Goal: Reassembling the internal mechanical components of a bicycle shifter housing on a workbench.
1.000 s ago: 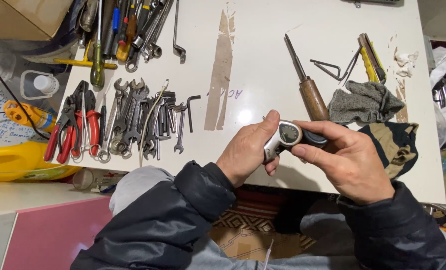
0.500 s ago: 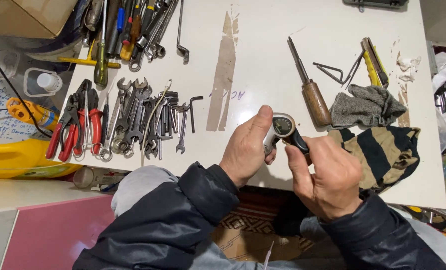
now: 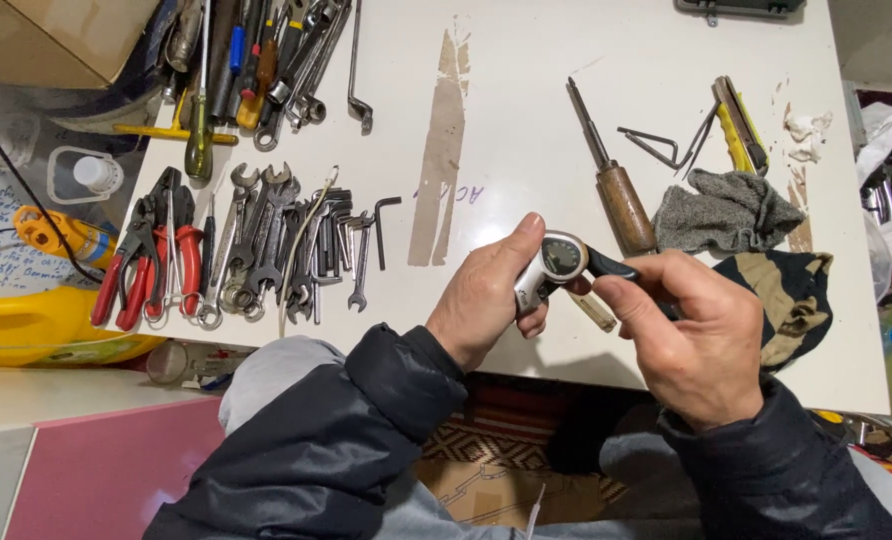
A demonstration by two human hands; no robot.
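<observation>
The round silver metal ratchet head [image 3: 556,262] has a dark grey face and a black handle. The flat white counter [image 3: 526,120] carries a brown bare-wood streak. The pliers [image 3: 156,265] have red grips. The long screwdriver [image 3: 611,175] has a brown wooden handle. The knitted cloth [image 3: 726,210] is grey; the folded fabric [image 3: 791,300] is olive with black stripes.

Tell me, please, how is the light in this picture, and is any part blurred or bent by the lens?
Head view: light is even and bright on the white table, with soft shadows only; the left hand, right hand and the small silver dial device between them are sharp; the table edges spread outward, a mild wide-lens bend; the wrenches show small glints, no strong glare.
</observation>
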